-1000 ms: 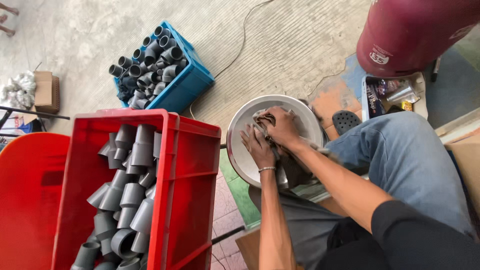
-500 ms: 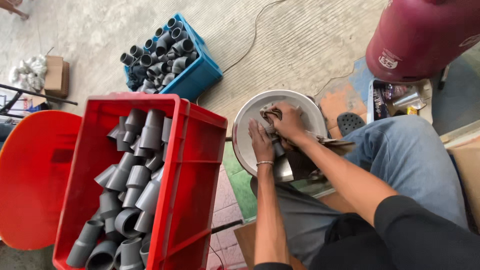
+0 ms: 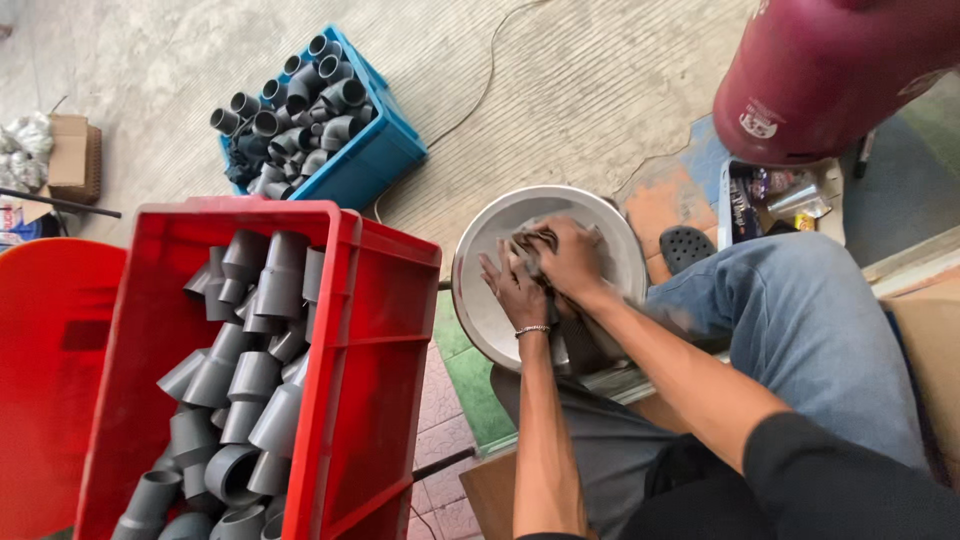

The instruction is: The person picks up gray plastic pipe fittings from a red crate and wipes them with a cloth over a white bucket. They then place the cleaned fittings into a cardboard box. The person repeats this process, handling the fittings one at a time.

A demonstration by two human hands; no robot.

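Right hand (image 3: 572, 262) closed on a dark rag (image 3: 527, 243), left hand (image 3: 515, 290) pressed half-open beside it, inside a metal basin (image 3: 480, 300)

Concrete floor (image 3: 600, 80): blue crate (image 3: 375, 160), red cylinder (image 3: 830, 70), cardboard box (image 3: 70, 150).

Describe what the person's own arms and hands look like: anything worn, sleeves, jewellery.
Both forearms are bare. The left hand has a thin silver bead bracelet at the wrist. The right hand wears nothing visible; that arm's black sleeve is pushed up above the elbow. No gloves, rings or watch can be made out.
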